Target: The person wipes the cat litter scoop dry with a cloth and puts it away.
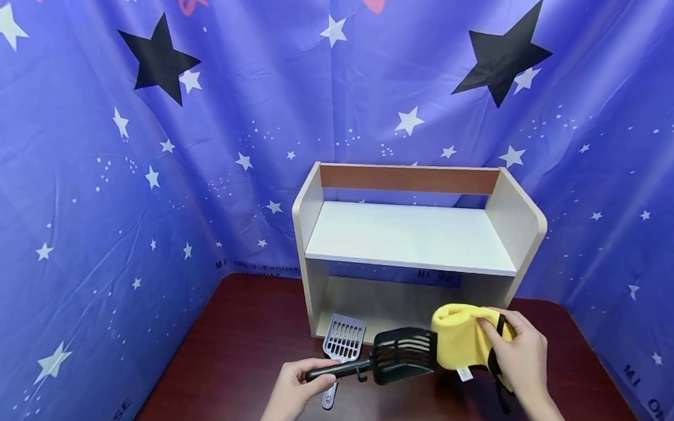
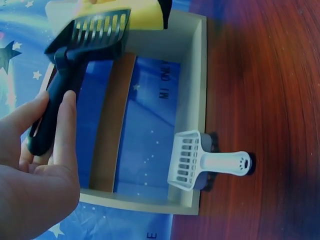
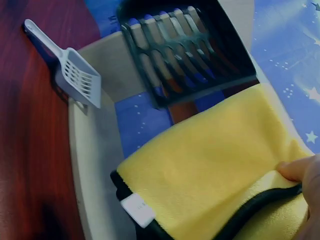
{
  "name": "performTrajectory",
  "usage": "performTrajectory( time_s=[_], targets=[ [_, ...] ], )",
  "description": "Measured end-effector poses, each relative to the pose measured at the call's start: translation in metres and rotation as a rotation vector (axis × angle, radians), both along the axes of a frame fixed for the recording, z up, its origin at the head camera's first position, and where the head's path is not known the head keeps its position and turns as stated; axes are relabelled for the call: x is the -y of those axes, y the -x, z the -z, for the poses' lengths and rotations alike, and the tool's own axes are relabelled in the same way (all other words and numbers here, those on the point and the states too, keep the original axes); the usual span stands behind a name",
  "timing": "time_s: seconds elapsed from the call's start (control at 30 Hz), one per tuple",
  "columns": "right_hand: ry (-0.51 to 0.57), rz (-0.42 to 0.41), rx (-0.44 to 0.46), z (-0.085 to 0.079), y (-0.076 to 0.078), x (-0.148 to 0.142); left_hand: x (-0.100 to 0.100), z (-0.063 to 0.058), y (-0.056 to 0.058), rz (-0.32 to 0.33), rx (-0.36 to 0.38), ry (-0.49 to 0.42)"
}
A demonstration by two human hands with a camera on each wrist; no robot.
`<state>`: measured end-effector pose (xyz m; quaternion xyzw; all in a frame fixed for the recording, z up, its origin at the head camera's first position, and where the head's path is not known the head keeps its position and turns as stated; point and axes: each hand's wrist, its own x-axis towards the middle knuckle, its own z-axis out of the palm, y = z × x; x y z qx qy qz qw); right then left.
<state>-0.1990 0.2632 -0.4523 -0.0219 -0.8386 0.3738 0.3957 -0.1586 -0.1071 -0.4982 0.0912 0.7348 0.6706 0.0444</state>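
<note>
Low in the head view, the left hand (image 1: 293,389) gripped the handle of a black plastic slotted scoop (image 1: 382,363), thumb and fingers about it, head raised in the air. Right hand (image 1: 522,357) pinched a folded yellow plush cloth (image 1: 462,340) with black edging and a white tag (image 3: 138,210), held at the scoop's far rim; contact or slight gap, could not tell. Good handling, in my judgement, called for a firm, steady handle, cloth spread flat under the fingers, strokes along the bars, loose folds kept from snagging in the slots. Below, a light grey plastic slotted scoop (image 2: 202,161) lay at the front edge of a pale two-tier shelf unit (image 1: 410,237), handle over the dark red wood-grain table (image 1: 212,357). Behind hung a blue-purple star-printed fabric backdrop (image 1: 251,102).
</note>
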Motion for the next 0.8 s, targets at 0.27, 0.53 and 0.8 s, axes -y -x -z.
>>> performTrajectory(
  time_s=[0.27, 0.53, 0.8],
  targets=[
    [-0.085, -0.105, 0.102, -0.011, -0.003, 0.003, 0.002, 0.003, -0.002, 0.069, -0.01, -0.028],
    [-0.083, -0.387, 0.238, -0.021, -0.007, 0.024, -0.004, 0.001, -0.001, 0.154, 0.023, -0.088],
    [-0.137, -0.714, 0.276, -0.025, -0.009, 0.038, -0.006, 0.003, 0.0, 0.146, 0.044, -0.1]
  ],
)
